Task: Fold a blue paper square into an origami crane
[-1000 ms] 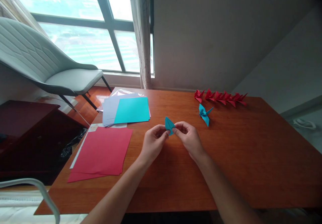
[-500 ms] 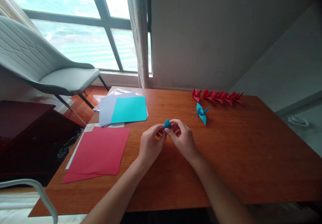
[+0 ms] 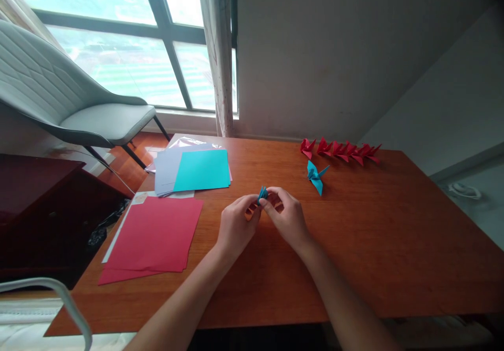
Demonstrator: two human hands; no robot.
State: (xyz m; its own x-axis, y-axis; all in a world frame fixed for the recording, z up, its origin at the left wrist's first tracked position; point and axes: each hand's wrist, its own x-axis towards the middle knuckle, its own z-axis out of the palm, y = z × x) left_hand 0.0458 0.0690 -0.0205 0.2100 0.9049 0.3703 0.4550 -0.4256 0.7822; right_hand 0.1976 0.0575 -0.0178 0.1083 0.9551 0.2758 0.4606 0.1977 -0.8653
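Note:
A small folded piece of blue paper (image 3: 262,195) is pinched between both hands above the middle of the table. My left hand (image 3: 238,222) grips its left side with thumb and fingers closed. On its other side, my right hand (image 3: 286,215) holds it with the thumb at the front, the fingers partly hidden behind. Thin layered points of the paper stick up over the fingertips. Beyond my right hand, a finished blue origami crane (image 3: 316,177) lies on the wood with its wings spread.
Several red paper cranes (image 3: 340,150) stand in a row at the table's back. Left lie red paper sheets (image 3: 153,235), blue sheets (image 3: 202,169) and grey sheets (image 3: 165,169). A grey chair (image 3: 106,122) stands beyond the wooden table (image 3: 374,246), near the window.
The blue paper has turned slightly between my fingertips, and its upper points look more spread. Both hands stay in nearly the same place.

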